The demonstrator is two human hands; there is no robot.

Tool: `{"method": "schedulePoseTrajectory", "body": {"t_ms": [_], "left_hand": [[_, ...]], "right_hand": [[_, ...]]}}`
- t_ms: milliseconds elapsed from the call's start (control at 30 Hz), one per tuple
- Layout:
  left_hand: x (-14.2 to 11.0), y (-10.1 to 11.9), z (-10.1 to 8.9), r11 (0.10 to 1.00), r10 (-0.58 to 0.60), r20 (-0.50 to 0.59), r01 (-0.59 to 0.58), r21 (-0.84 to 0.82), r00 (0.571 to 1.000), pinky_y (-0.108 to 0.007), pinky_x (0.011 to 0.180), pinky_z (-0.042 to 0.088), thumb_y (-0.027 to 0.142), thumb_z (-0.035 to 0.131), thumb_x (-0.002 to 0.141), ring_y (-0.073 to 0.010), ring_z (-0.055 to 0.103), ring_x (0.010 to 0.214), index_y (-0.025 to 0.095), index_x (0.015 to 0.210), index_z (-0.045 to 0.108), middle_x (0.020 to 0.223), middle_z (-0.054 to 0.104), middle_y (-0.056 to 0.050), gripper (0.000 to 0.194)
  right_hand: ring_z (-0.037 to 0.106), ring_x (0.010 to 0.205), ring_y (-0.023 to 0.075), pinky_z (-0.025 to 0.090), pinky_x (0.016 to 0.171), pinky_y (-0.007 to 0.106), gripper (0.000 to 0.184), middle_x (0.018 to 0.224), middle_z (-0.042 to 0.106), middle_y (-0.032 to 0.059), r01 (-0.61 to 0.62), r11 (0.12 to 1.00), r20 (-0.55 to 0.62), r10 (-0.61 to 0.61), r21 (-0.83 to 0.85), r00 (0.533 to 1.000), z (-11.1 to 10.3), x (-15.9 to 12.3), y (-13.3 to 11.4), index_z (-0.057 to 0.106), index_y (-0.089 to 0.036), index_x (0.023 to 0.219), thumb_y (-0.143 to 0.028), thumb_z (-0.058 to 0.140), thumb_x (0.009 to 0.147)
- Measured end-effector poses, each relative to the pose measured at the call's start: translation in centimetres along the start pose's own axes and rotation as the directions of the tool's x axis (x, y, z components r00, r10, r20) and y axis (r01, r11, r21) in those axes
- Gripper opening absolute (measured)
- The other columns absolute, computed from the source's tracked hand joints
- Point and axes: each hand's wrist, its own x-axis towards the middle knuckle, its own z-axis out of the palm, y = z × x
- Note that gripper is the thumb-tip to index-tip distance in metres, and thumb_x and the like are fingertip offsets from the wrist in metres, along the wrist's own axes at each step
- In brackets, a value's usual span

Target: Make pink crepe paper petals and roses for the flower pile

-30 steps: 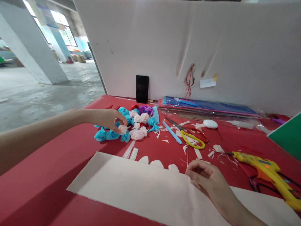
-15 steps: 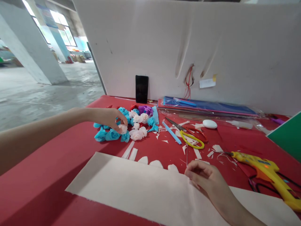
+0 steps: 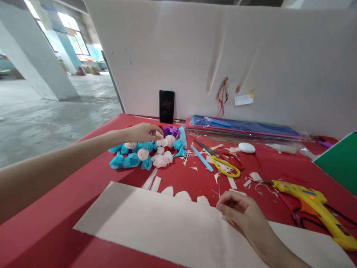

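Observation:
My left hand (image 3: 146, 132) reaches over a cluster of crepe-paper flowers, its fingertips closed on a pale pink paper flower (image 3: 159, 134) at the back. Around it lie blue paper flowers (image 3: 131, 160), more pale pink ones (image 3: 160, 160) and a purple one (image 3: 171, 131). My right hand (image 3: 241, 208) rests on a long cream paper sheet (image 3: 156, 219), thumb and fingers pinched together. A thin stick (image 3: 219, 185) rises from its fingertips. Several cut cream petals (image 3: 183, 195) show along the sheet's far edge.
Yellow-and-red-handled scissors (image 3: 225, 166), a light blue pen (image 3: 202, 158) and paper scraps lie mid-table. At right is a yellow glue gun (image 3: 312, 201) with its cable. Behind are a white oval object (image 3: 247, 148), plastic-wrapped sheets (image 3: 245, 126) and a phone (image 3: 166, 107) against the white board.
My left hand has moved back and to the right, from a pale pink flower at the front of the cluster to another behind. My right hand stays in place.

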Motion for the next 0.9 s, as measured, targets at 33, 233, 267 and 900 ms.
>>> {"method": "schedulePoseTrajectory", "body": {"t_ms": [33,233,267,900], "left_hand": [[0.1,0.06,-0.12,1.0,0.004,0.021,-0.004,-0.003,1.0,-0.042,0.08,0.052,0.032,0.056,0.09,-0.0228,0.061,0.095,0.015,0.114,0.056,0.113,0.059,-0.008,0.03],[0.19,0.04,-0.67,1.0,0.029,0.118,-0.029,0.0,0.993,-0.041,0.079,0.052,0.033,0.055,0.09,-0.0225,0.061,0.093,0.014,0.112,0.057,0.11,0.06,-0.007,0.03],[0.17,0.01,-0.69,1.0,0.029,0.123,-0.03,0.007,0.992,-0.041,0.079,0.052,0.033,0.056,0.089,-0.0226,0.061,0.093,0.015,0.113,0.057,0.111,0.06,-0.007,0.03],[-0.29,-0.54,-0.84,0.993,0.102,0.167,-0.11,0.036,0.981,-0.042,0.081,0.052,0.031,0.057,0.089,-0.0217,0.061,0.095,0.015,0.11,0.058,0.111,0.061,-0.008,0.027]], "right_hand": [[0.033,0.051,0.0078,0.025,0.048,0.022,0.016,0.055,0.045,-0.0061,0.002,1.0,0.001,-0.002,0.0,1.0,-0.01,0.0,0.03,0.06,-0.019,0.061,-0.028,0.072,0.065],[0.034,0.052,0.0082,0.025,0.048,0.022,0.016,0.055,0.045,-0.006,0.001,1.0,0.018,0.0,-0.001,1.0,-0.16,0.0,0.17,0.059,-0.019,0.06,-0.028,0.072,0.064],[0.034,0.052,0.0083,0.025,0.048,0.022,0.016,0.056,0.045,-0.0059,0.005,1.0,0.018,-0.005,-0.001,1.0,-0.18,0.01,0.16,0.059,-0.019,0.06,-0.028,0.072,0.064],[0.037,0.053,0.0093,0.029,0.05,0.022,0.016,0.055,0.046,-0.0053,0.029,0.999,0.022,-0.028,-0.036,0.999,-0.22,0.03,-0.01,0.06,-0.019,0.059,-0.028,0.071,0.065]]}}
